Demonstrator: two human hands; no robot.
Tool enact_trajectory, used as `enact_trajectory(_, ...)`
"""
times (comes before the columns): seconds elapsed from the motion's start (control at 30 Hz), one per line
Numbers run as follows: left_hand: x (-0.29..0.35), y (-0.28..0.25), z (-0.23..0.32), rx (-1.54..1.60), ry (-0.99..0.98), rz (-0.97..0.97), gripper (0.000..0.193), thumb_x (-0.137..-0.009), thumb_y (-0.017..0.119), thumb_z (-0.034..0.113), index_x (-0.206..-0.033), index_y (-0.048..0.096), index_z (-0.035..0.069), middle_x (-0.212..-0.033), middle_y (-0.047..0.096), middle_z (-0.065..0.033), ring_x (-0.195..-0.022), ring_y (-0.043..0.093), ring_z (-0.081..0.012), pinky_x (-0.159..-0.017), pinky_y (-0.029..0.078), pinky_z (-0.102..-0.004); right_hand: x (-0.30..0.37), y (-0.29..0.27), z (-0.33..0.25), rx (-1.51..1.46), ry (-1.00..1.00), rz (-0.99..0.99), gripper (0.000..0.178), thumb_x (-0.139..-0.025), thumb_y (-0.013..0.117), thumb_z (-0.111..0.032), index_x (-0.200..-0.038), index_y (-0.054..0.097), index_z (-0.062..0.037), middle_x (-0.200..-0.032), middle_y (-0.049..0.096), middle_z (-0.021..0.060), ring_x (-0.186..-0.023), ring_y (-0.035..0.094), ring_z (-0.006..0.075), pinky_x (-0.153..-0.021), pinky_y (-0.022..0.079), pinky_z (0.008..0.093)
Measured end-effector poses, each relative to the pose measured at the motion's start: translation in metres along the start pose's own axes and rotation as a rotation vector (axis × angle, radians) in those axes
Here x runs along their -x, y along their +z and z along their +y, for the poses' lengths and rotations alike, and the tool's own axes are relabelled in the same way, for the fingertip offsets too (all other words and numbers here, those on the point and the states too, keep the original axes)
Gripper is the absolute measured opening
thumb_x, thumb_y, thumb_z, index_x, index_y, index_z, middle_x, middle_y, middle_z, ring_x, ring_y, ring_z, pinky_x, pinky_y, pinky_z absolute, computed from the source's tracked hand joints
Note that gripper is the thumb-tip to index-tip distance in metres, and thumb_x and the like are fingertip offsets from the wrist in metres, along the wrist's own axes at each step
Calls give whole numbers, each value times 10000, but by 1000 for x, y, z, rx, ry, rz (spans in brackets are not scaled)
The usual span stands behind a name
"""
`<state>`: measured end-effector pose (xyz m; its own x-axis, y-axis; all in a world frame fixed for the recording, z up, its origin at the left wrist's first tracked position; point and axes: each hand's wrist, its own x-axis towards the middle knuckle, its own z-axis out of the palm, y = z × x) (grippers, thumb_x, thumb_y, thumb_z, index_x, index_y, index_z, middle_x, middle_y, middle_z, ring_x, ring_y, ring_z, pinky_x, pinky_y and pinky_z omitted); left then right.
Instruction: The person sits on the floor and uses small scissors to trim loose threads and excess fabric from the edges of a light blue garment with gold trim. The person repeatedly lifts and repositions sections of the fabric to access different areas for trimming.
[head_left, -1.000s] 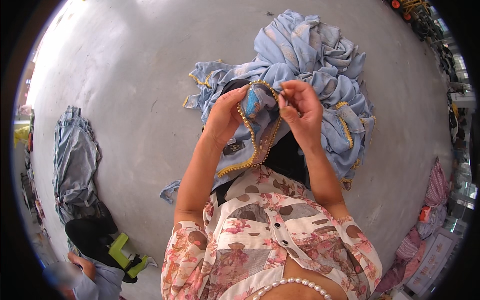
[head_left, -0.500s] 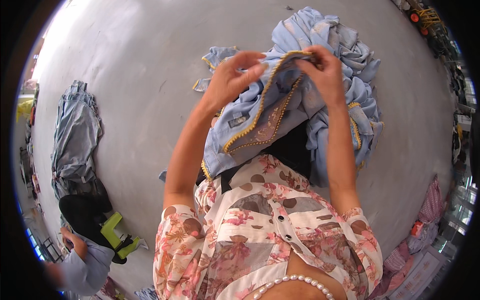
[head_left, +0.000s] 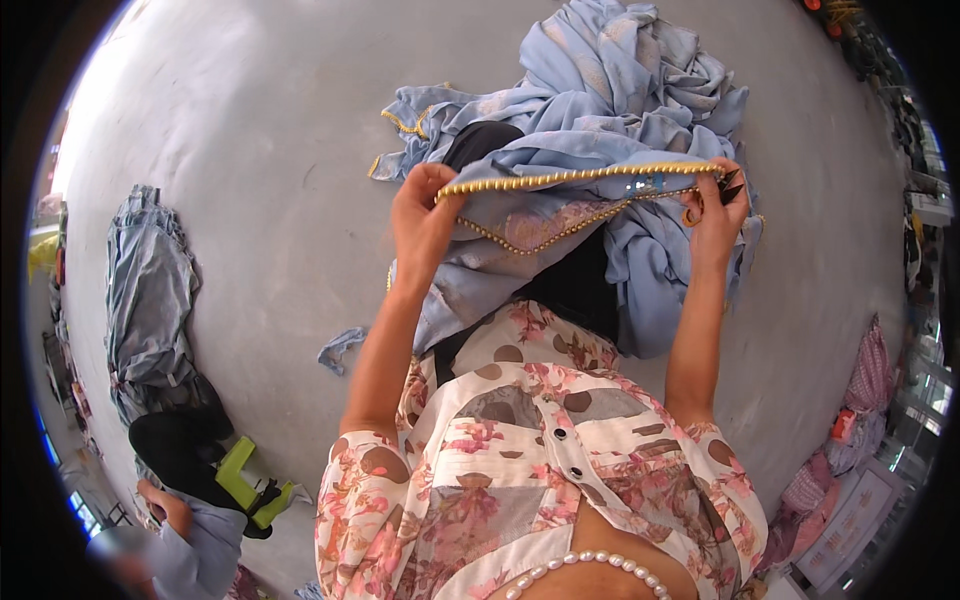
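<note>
A light blue denim-like garment (head_left: 440,285) with yellow beaded trim (head_left: 580,178) lies across my lap. Its trimmed edge is stretched almost straight between my hands. My left hand (head_left: 420,222) pinches the left end of this edge. At the right end, my right hand (head_left: 716,222) is closed on the edge and also holds small scissors (head_left: 734,184), with dark blades pointing outward and an orange-brown loop by the fingers. Embroidered pink patterning shows below the trim. Gathered folds hide the garment's far part.
A heap of similar blue cloth (head_left: 620,60) lies on the grey floor (head_left: 280,200) beyond my lap. A cloth scrap (head_left: 342,346) is on the floor at left. Further left, a co-worker (head_left: 190,530) sits near a green stool (head_left: 240,475) and piled garments (head_left: 150,290).
My hands have moved apart and lower, pulling the trimmed edge taut. My left hand, loose before, now grips the edge. The scissors have come into sight at my right hand.
</note>
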<state>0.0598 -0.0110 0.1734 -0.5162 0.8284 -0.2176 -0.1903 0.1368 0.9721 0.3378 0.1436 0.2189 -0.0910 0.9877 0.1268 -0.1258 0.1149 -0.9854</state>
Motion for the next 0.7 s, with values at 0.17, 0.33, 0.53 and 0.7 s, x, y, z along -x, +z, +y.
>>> enact_trajectory(0.17,23,44,86,334,260,-861,262,-804,675,105,-1046,589,53,-1111,598,-76,-1054,556,-169,-892,431,-285,-39,-74,-14,-234,-115,293,162,-875,607,-126,-986,568,-15,-851,608,57,-668,592,137,-597,492,242)
enact_trajectory(0.33,69,46,51,-199,555,-1020,368,-738,719,96,-1085,609,45,-1171,577,-156,-1095,546,-330,-921,436,-379,-36,-196,-1,468,92,726,260,-888,572,-152,-1070,583,34,-976,641,123,-758,630,205,-665,523,336)
enact_trajectory(0.53,47,0,-5,-563,633,-85,242,-688,696,-19,-914,651,53,-1070,627,-99,-991,604,-275,-832,477,-346,11,-262,-24,607,10,923,302,-879,526,-160,-1137,589,-17,-1054,645,61,-680,581,108,-510,384,204)
enact_trajectory(0.7,12,-25,-31,-642,367,261,315,-791,691,123,-1091,619,59,-1146,603,-104,-1058,575,-249,-857,460,-342,1,-79,-39,665,-99,162,313,-923,495,-151,-1225,567,-106,-971,665,36,-578,493,37,-494,357,180)
